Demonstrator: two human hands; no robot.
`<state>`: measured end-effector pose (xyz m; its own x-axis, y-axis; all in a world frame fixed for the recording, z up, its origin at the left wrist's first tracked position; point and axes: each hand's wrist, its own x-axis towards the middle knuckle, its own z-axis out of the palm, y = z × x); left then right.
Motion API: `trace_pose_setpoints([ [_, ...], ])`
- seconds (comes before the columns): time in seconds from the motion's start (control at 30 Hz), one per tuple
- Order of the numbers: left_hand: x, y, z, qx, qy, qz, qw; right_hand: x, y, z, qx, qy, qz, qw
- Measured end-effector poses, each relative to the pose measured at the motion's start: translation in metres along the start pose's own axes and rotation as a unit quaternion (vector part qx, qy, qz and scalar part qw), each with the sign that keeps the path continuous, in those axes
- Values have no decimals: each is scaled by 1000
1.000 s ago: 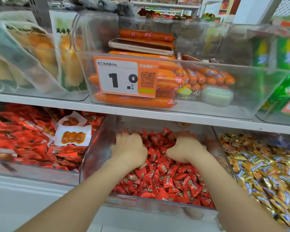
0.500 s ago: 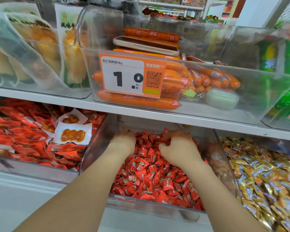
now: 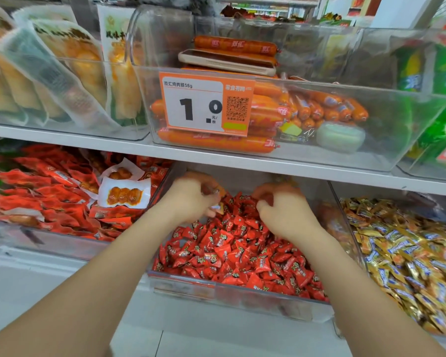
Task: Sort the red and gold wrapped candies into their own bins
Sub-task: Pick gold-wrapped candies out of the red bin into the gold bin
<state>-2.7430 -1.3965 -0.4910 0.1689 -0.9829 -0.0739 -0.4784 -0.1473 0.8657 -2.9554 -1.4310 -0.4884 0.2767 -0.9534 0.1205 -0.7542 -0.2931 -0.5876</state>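
Candies [image 3: 232, 251] are light, crinkly, slippy, so pinch wrapper ends. Left hand [image 3: 191, 199] pinches one; right hand [image 3: 283, 215] curled, can't tell why.

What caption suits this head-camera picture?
Left hand and right hand dig in the red candy bin, left pinching a pale-wrapped candy; gold candies lie alongside.

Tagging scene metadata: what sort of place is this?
Most likely a shop's snack aisle: clear bins on a white shelf, an orange price tag with a QR code, and bulk red candies beside gold candies.
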Motion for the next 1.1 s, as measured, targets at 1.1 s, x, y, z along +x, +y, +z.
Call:
trace_pose_setpoints([
  [1.1,-15,28,97,472,-183,59,860,-113,42,-86,-59,122,-40,990],
])
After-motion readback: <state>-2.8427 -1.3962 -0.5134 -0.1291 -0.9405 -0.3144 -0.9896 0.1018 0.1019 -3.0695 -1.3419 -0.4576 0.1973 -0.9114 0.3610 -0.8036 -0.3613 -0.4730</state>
